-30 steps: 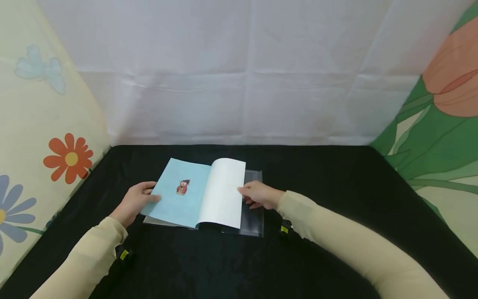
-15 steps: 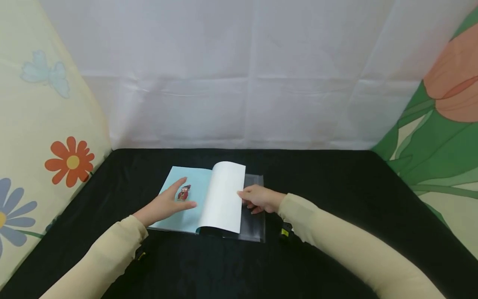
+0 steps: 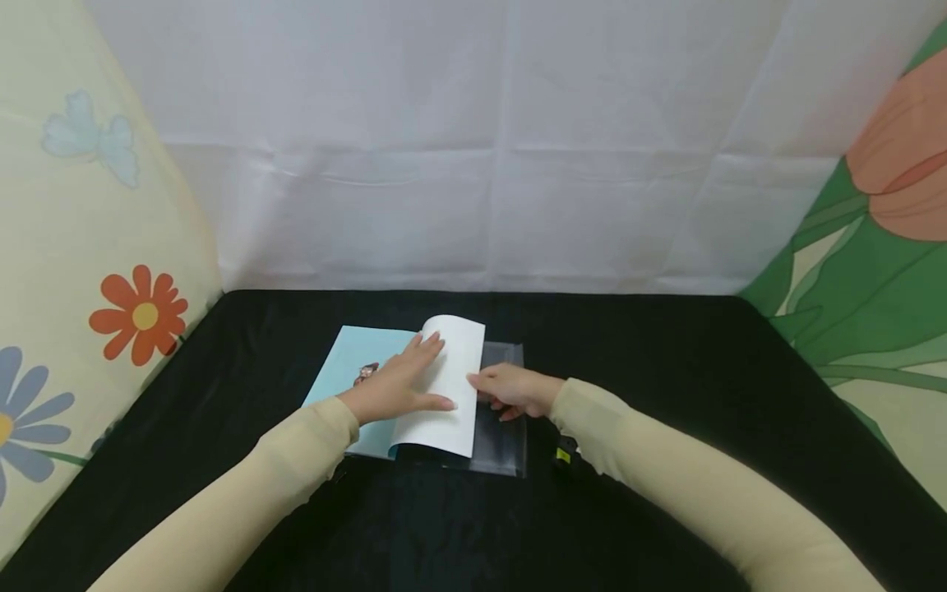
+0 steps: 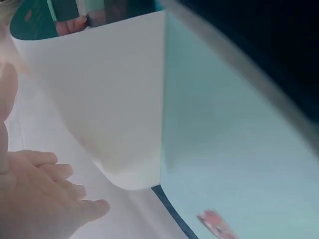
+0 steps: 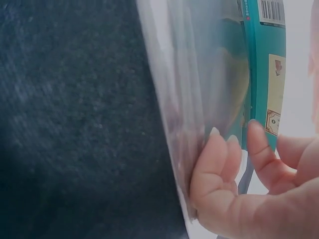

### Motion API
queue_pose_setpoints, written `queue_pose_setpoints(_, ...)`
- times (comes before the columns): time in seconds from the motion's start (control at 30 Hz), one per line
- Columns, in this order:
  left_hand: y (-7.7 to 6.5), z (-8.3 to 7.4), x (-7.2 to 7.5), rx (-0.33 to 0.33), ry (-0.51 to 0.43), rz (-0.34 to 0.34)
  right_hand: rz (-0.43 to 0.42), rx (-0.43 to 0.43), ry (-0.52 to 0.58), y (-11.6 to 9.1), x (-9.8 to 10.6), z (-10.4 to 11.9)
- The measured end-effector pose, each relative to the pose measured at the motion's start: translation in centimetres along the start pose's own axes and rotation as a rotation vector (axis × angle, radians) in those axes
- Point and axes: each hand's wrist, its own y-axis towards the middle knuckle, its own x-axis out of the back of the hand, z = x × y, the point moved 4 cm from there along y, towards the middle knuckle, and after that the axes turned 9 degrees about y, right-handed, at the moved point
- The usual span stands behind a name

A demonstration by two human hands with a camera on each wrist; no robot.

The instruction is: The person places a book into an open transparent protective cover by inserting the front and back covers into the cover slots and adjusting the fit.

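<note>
An open book lies before me, its light blue page [image 3: 333,362] on the left bearing a small printed figure. The raised right-hand cover [image 3: 447,432] curves up, white on its inner side; its outside is teal with a barcode [image 5: 271,11] in the right wrist view. My right hand [image 3: 516,388] pinches this cover's right edge between thumb and fingers. Fingers spread, my left hand [image 3: 399,384] is over the white side, partly covering the figure. A clear plastic book cover [image 3: 506,456] shows under the book's right side, close by the right hand's lower fingers.
A black cloth [image 3: 651,353] covers the table. White fabric [image 3: 481,164] hangs behind it, with flower-printed panels [image 3: 144,316] on both sides. A dark wrist device [image 3: 565,450] with a yellow mark sits below the right cuff.
My left hand has let go of the blue page's left edge and moved right across it onto the white side. The blue page has settled lower. The right hand keeps its pinch.
</note>
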Motion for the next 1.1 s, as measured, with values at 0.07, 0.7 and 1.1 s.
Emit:
queue_pose_setpoints(0.07, 0.7, -0.5, -0.1, -0.041, 0.055, 0.012, 0.009, 0.005, -0.006, -0.1, 0.1, 0.0)
queue_pose_setpoints(0.7, 3.2, -1.2, -1.1, -0.078, 0.414, 0.221, 0.051, 0.037, -0.038, 0.0, 0.2, -0.1)
queue_pose_setpoints(1.1, 2.5, -0.6, -0.6, 0.028, 0.575, 0.279, 0.035, 0.078, -0.238, 0.1, -0.3, -0.5)
